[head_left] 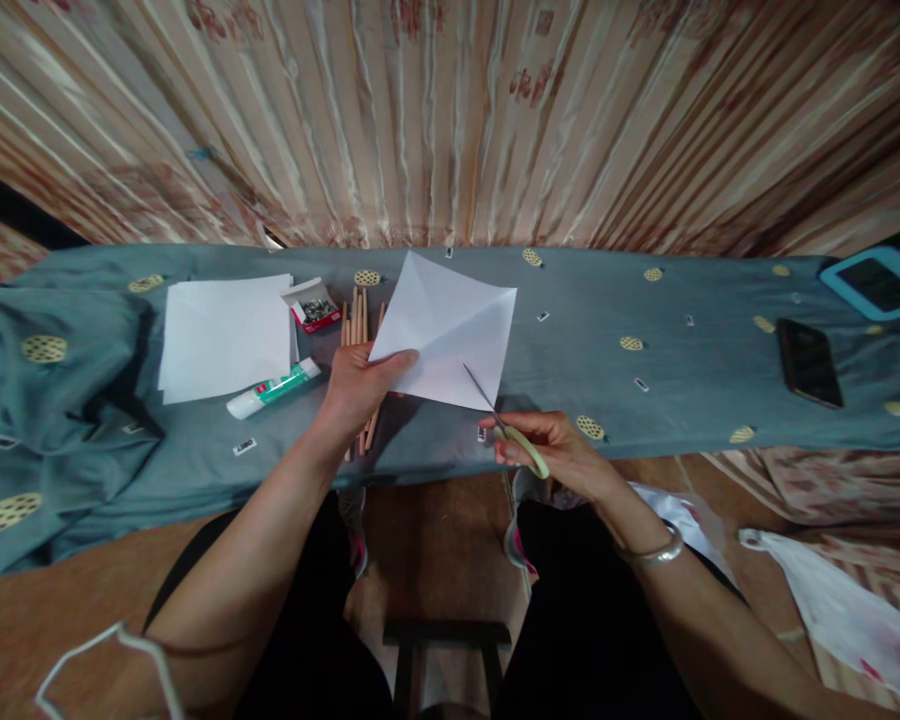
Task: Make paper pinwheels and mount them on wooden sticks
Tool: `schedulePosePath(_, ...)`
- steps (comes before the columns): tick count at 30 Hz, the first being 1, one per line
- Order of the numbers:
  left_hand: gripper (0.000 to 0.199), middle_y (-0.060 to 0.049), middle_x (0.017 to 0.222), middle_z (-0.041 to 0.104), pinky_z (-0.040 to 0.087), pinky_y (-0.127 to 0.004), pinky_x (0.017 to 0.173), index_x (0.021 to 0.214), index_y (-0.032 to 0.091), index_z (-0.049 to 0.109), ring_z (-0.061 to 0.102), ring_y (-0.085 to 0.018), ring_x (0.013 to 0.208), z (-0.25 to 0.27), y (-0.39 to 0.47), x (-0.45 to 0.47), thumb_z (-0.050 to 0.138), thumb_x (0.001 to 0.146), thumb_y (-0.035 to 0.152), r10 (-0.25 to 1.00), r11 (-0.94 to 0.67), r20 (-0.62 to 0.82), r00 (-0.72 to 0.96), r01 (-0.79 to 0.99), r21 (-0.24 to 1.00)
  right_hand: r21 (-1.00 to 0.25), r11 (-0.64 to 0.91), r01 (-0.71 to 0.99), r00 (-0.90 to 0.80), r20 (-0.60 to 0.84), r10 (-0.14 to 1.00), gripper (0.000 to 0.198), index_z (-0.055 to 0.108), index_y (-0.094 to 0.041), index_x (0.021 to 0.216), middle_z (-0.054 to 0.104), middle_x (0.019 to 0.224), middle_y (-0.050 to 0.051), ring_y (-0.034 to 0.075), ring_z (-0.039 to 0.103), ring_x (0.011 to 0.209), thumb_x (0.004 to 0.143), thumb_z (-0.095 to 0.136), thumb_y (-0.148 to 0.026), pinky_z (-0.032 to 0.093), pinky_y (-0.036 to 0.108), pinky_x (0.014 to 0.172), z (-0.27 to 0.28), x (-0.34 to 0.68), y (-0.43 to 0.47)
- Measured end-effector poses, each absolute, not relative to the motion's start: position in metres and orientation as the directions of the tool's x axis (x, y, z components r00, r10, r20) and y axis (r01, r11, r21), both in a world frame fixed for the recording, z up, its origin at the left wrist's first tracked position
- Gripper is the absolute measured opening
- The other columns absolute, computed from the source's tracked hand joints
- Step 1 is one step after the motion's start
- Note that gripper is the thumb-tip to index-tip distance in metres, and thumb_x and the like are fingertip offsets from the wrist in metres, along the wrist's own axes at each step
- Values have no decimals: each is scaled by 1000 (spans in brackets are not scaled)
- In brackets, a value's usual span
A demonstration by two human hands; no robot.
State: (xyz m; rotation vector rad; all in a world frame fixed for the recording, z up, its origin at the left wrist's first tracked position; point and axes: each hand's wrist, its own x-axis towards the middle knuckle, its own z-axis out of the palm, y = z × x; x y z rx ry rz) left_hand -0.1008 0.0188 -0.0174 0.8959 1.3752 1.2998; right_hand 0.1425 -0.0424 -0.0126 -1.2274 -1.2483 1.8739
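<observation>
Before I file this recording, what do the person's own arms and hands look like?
The left hand and right hand are ungloved, and no sleeves cover the forearms. A silver bangle rings the right arm near the wrist. A dark line crosses the left forearm; band or shadow, I cannot tell.

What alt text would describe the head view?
Left hand holds a creased white sheet; the right hand holds scissors at its lower edge. Tan sticks, a box, green tube and stacked paper lie left of the sheet.
</observation>
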Motion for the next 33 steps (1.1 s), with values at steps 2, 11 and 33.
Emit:
schedulePosePath(2,22,-5,59,65,48,-25,45,70,11,73,58,-15,50,-18,19,-101,79,55,27,962,140,-163,-218,-117,983,-915,-403,28,-415,-377,828,35,77,-24,100,63,68,-4,6,56,62,68,84,-35,49,22,60,-13,143,-43)
schedulePosePath(11,21,-1,54,63,48,-21,44,65,11,71,55,-11,46,-12,18,-102,78,55,27,973,143,-162,-167,-118,983,-889,-458,8,-381,-426,821,38,77,-23,97,65,65,-5,5,56,57,63,86,-34,49,19,57,-12,141,-43)
schedulePosePath(33,20,0,50,59,39,-20,40,60,11,65,49,-9,42,-6,12,-93,76,54,27,972,197,-209,-104,-111,974,-885,-466,-19,-358,-429,829,39,78,-23,89,69,68,-4,5,58,57,54,89,-37,51,18,56,-15,139,-42)
